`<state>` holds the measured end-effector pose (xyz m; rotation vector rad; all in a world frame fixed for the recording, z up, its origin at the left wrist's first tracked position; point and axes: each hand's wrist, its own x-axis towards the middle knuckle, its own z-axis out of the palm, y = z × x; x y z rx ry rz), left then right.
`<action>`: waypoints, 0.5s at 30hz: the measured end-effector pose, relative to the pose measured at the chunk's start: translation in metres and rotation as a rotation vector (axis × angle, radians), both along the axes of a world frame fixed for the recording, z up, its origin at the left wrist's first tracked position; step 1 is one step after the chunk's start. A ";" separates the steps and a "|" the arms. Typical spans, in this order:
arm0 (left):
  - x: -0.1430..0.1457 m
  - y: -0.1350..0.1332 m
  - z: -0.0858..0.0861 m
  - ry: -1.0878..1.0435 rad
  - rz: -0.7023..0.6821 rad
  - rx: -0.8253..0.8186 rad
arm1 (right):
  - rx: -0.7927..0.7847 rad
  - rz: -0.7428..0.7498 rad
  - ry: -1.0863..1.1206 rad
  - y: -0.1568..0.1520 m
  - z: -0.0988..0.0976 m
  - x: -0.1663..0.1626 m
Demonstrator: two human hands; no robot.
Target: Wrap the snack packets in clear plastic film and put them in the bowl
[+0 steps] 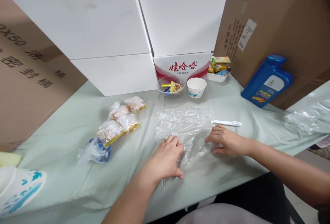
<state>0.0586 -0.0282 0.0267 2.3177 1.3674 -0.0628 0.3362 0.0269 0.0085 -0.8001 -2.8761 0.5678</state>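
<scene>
Clear plastic bag (pixel 184 124) under hands (pixel 196 150), snack-filled bowl (pixel 170 88)

The table (pixel 64 169) bears plastic sheet (pixel 185 121); snack packets (pixel 121 121); cup (pixel 196 87).

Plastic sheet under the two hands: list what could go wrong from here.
1. The plastic sheet is thin and crinkled, with the left hand and right hand both pressing on it; a sideways pull might tear it.
2. The white pen lies just beyond the right hand at the sheet's edge; a shifting sheet could roll it away.
3. The paper cup stands close behind the sheet; a forward reach may tip it.
</scene>
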 end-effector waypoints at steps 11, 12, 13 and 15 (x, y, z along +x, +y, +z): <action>-0.048 0.012 0.018 -0.411 0.068 -0.410 | -0.843 -0.228 0.318 0.001 0.012 0.012; -0.053 0.014 0.018 -0.490 0.121 -0.496 | -0.903 -0.266 0.357 0.001 0.010 0.011; -0.057 0.017 0.017 -0.561 0.181 -0.551 | -0.918 -0.311 0.389 0.002 0.008 0.008; -0.062 0.023 0.013 -0.643 0.308 -0.539 | -0.830 -0.428 0.430 0.004 0.002 0.002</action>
